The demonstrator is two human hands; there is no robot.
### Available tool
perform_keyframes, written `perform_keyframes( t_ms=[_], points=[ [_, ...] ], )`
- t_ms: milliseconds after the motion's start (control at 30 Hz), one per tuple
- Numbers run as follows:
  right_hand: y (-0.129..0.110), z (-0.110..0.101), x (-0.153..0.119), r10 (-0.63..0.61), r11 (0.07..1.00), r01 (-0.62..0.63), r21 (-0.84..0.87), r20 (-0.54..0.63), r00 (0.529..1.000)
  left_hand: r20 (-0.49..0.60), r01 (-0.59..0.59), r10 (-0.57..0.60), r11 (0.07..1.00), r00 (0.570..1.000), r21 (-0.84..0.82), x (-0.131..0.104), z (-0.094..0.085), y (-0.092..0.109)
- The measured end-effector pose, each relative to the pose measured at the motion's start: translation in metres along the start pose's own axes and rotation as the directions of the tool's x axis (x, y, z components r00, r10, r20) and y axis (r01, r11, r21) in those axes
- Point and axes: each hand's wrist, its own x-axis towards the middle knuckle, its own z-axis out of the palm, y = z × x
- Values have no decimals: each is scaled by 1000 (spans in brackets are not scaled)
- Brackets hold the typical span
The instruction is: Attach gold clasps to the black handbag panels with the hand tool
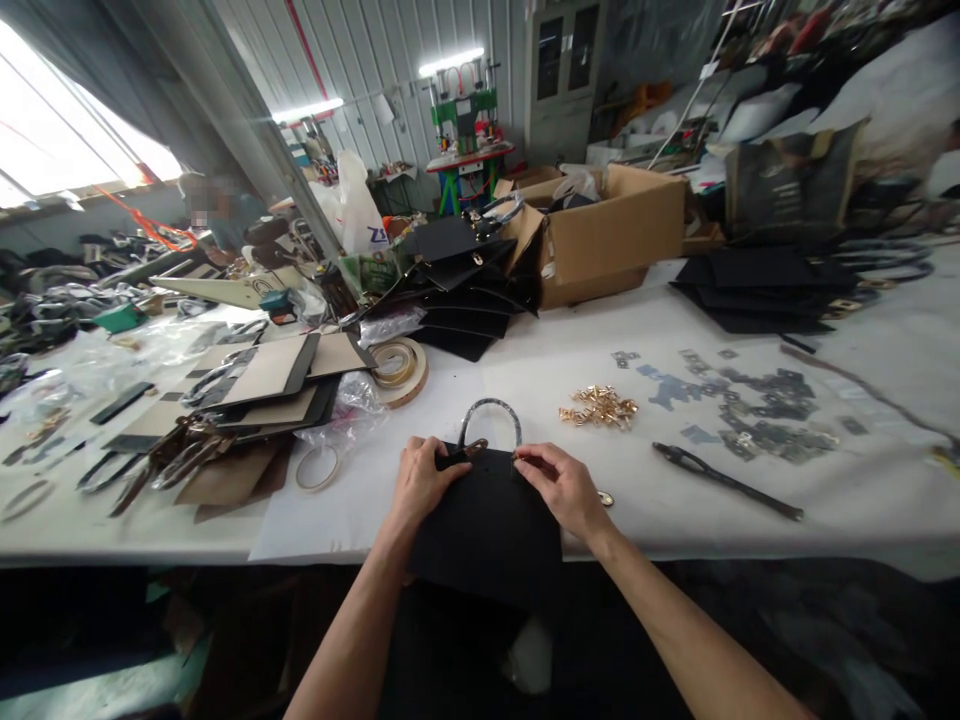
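Head view: left hand (421,482) pins black panel (487,525) at near table edge (750,540); right hand (564,488) fingers pinch handle (491,418) fitting, steadying it.

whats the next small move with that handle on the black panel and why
Probably press the right end of the handle into place with the right hand: its fingers pinch a fitting at the black panel top edge, while the left hand steadies the other end.

A bag-making workshop: cluttered worktable (750,500), stacked black panels (757,285), gold fittings (598,408), press machine (469,125).
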Motion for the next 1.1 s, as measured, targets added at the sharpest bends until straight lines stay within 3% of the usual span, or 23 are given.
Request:
perform_keyframes(
  t_ms=[67, 167, 200, 267, 333, 367, 467, 667, 833, 1100],
  points=[
    [-1, -4, -1, -16, 1000, 17, -19, 25, 1000, -59, 6, -8, 999, 998, -45, -4, -2, -2],
    [-3, -9, -4, -15, 999, 17, -40, 50, 999, -130, 141, -192, 935, 973, -324, -12, -5, -4],
    [-4, -10, -4, -14, 999, 16, -39, 50, 999, -83, 203, -271, 861, 959, -467, -14, -5, -3],
    [-4, -12, -6, -7, 999, 8, -34, 45, 999, 154, 350, -352, 605, 923, -715, -19, -2, 1],
    [-4, -12, -7, 7, 999, -6, -37, 35, 999, 413, 483, -265, 318, 871, -816, -23, 1, 7],
    [-3, -13, -7, 17, 999, -16, -42, 30, 999, 482, 519, -203, 213, 852, -828, -24, 3, 10],
    [0, -15, -10, 42, 998, -42, -51, 5, 999, 535, 539, -78, 45, 841, -841, -23, 9, 19],
    [4, -22, -12, 25, 997, -25, -70, 4, 1000, 577, 585, 108, -54, 809, -810, -14, 15, 22],
    [0, -25, -11, -92, 976, 103, -193, 65, 994, 586, 599, 134, -96, 799, -795, -11, 26, 18],
    [2, -26, -10, -221, 924, 232, -305, 71, 973, 579, 616, 214, -210, 787, -760, -7, 48, 12]
  ],
)
